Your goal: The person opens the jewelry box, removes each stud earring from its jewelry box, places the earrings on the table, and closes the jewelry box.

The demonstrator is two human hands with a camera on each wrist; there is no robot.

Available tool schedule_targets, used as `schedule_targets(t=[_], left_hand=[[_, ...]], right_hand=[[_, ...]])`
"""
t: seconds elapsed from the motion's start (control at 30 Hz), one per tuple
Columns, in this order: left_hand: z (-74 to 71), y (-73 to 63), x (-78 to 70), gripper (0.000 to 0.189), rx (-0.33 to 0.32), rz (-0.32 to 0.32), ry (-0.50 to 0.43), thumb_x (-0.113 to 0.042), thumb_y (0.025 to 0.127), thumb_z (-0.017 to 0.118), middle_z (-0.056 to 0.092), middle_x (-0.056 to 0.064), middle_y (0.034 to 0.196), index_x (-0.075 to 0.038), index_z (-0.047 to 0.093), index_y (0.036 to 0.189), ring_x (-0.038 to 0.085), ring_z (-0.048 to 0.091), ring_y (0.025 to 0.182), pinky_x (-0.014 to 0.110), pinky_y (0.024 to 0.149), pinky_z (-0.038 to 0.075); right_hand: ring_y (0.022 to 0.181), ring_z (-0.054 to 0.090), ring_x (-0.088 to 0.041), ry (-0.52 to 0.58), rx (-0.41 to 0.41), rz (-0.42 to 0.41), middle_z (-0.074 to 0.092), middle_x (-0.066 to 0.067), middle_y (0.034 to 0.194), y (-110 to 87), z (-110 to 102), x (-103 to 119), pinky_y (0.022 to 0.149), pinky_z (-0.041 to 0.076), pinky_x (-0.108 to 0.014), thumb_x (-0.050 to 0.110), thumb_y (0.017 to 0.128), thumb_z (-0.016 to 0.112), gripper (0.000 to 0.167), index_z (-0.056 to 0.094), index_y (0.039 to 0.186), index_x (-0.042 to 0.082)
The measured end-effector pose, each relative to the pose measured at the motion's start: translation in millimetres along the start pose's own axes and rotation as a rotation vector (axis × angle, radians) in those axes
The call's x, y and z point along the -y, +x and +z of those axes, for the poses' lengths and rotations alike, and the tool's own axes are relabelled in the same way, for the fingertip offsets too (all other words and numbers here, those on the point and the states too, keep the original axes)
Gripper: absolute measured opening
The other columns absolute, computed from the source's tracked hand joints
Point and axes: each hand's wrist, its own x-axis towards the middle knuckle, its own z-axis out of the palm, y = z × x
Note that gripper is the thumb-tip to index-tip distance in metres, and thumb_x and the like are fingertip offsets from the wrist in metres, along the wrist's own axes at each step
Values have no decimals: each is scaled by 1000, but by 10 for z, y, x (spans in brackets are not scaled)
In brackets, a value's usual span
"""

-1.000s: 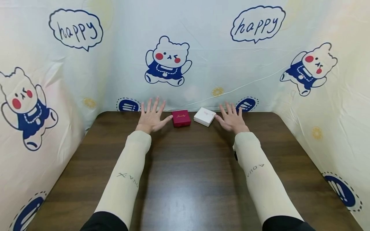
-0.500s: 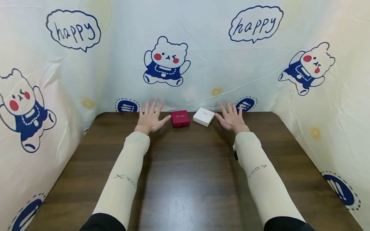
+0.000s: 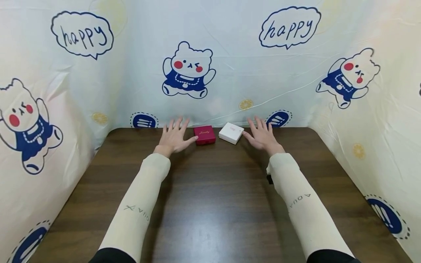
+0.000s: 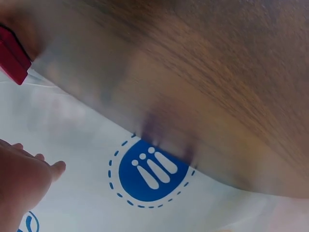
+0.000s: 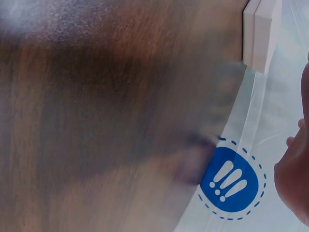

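Two small square boxes sit side by side at the table's back edge. The left one is a red jewelry box (image 3: 205, 135) with gold lettering; the right one is a white jewelry box (image 3: 231, 133), turned at an angle. My left hand (image 3: 174, 138) is spread out just left of the red box, its thumb reaching the box's near left side; whether it touches, I cannot tell. On the other side, my right hand (image 3: 263, 136) is spread beside the white box, with the thumb close to its right corner. The wrist views catch the red box (image 4: 13, 55) and the white box (image 5: 260, 36) at their edges.
The brown wooden table (image 3: 210, 204) stretches from the boxes towards me. A pale printed cloth (image 3: 236, 80) with cartoon bears hangs behind it and along both sides.
My left hand has shifted slightly right and nearer, bringing its thumb to the red box. My right hand has moved slightly left. Both boxes stay in place as the view shifts a little.
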Motion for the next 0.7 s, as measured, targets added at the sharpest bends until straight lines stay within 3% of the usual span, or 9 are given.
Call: schedule_targets(t=[0.37,0.7], left_hand=[[56,-55,-33,105,25,-14,-118,-77,87,52,15,16,168,-22,10,166,44,14,152,71,116,18],[116,-49,-105,110,41,-31,-223,-70,84,64,16,14,168,-20,10,166,40,19,150,67,115,26]], right_hand=[[152,14,-45,1,-8,-84,12,-23,167,2,63,125,119,9,-66,45,107,44,70,20,163,11],[150,21,-46,54,-36,-139,18,-22,166,3,61,356,117,23,-65,38,105,54,70,24,162,11]])
